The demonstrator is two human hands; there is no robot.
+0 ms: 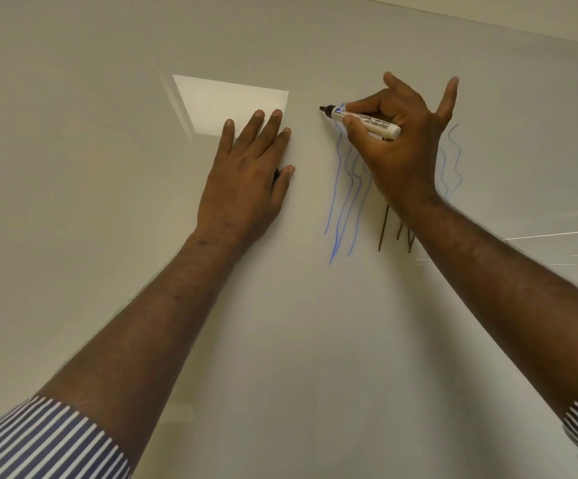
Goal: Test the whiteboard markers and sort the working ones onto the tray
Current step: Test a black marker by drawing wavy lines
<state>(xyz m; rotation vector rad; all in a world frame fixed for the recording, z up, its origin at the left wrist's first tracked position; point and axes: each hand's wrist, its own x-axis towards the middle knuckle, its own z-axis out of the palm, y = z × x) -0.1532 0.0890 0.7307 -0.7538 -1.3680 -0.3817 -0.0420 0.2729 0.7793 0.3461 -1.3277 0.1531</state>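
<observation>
Marker (362,121) with a white barrel and a dark tip lies nearly level in the right hand (401,146), its tip pointing left and standing at or just off the whiteboard (280,323); whether it touches, I cannot tell. The thumb and the index finger pinch the barrel near the front, and the other fingers (448,98) are spread upward, away from the pen. The left hand (246,174) lies flat on the board, well left of the tip, fingers straight and close together, thumb out to the side; something small and dark shows under the thumb.

Between the two hands is a bare strip of board, and much bare board lies below the forearms. The top edge of the board runs slanting across the upper right corner.

The surface is glossy and shows a bright rectangular reflection (232,105) above the left hand. Wavy blue lines (341,202) and some brown strokes (382,229) run under the right hand. Both striped sleeves (45,444) are rolled up.

The barrel carries a blue mark and printed text, too small to read.
</observation>
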